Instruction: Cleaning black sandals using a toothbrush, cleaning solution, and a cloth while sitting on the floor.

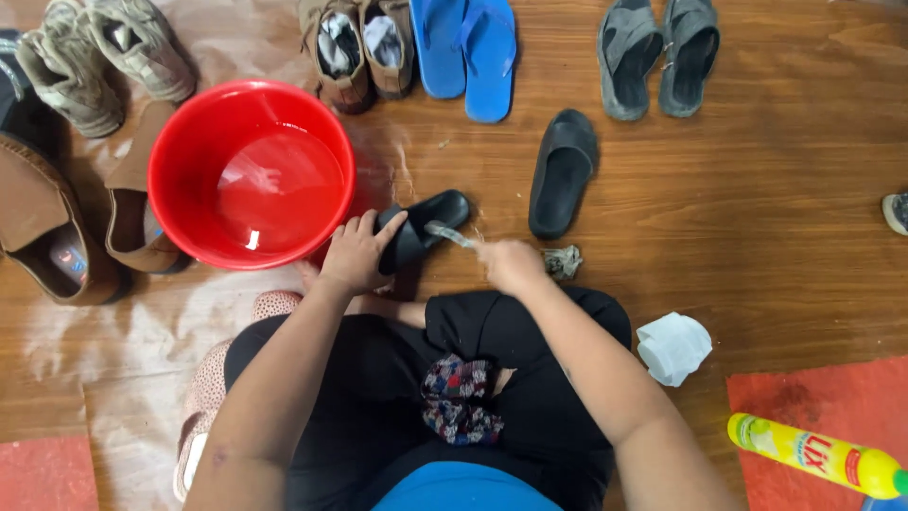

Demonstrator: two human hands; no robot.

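My left hand (357,254) grips a black slide sandal (423,227) just right of the red bucket (189,142), holding it tilted over the wooden floor. My right hand (509,263) is shut on a small brush (450,235) whose head rests against the sandal's strap. The brush is blurred by motion. A second black slide sandal (562,173) lies on the floor a little to the right. A crumpled grey rag (564,262) lies beside my right hand.
The red bucket holds water. Blue flip-flops (468,52), grey sandals (659,55), brown shoes (359,52), olive sneakers (99,57) and brown slippers (57,222) ring the floor. A white cup (672,347) and yellow detergent bottle (813,456) lie at right.
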